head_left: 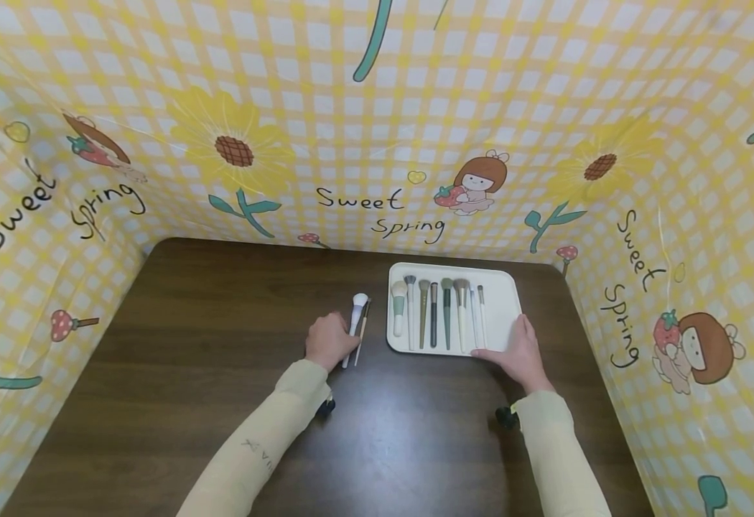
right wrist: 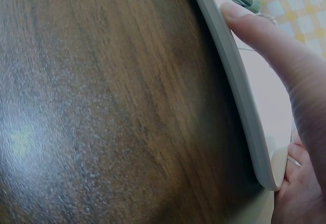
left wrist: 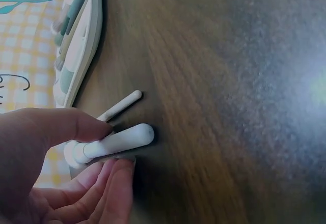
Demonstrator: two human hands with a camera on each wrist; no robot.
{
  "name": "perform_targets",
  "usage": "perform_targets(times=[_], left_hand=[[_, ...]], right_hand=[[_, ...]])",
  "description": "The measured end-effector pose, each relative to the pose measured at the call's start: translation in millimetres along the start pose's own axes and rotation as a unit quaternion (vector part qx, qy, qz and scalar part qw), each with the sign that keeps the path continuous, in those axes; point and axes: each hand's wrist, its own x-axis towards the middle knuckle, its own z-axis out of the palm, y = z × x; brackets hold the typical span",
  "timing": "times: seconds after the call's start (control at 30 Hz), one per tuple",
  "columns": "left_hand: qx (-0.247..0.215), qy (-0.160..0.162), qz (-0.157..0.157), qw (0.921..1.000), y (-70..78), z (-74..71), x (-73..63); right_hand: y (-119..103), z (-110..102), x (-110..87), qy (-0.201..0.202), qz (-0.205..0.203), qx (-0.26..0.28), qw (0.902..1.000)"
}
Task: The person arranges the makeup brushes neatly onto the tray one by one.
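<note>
In the head view my left hand [head_left: 330, 340] pinches a white makeup brush [head_left: 355, 314] over the table, left of the tray. Its pale bristles point away from me. The left wrist view shows the thumb on one side of the thick white handle [left wrist: 125, 139] and curled fingers on the other. Close beside it lies a thinner brush [head_left: 362, 336] with a pale handle. My right hand [head_left: 522, 353] grips the near right corner of a white tray [head_left: 501, 309], thumb on the near rim and fingers along the right side.
Several makeup brushes [head_left: 434, 312] lie side by side in the tray, bristles toward the back, with green, brown and white handles. The dark wooden table [head_left: 222, 316] is bordered at back and sides by a yellow checked cloth [head_left: 351, 129].
</note>
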Motion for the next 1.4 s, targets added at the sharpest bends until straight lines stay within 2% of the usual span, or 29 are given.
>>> perform_targets(times=[0.17,0.37,0.67,1.0,1.4], left_hand=[[0.004,-0.022,0.005,0.9997,-1.4,-3.6,-2.3],[-0.013,-0.027,0.009,0.9995,-2.2,-6.7,-2.7],[-0.033,0.008,0.041,0.9986,-3.3,-5.4,0.2],[-0.093,0.051,0.074,0.9916,-1.3,-6.4,4.1],[-0.102,0.047,0.072,0.9911,2.8,-6.8,1.6]], right_hand=[[-0.7,-0.5,-0.5,-0.002,0.002,0.002,1.0],[0.8,0.2,0.8,-0.003,0.005,0.004,1.0],[1.3,0.5,1.1,0.0,0.0,-0.001,1.0],[1.7,1.1,1.2,0.0,-0.001,-0.001,1.0],[-1.0,1.4,-0.4,0.007,-0.004,0.004,1.0]])
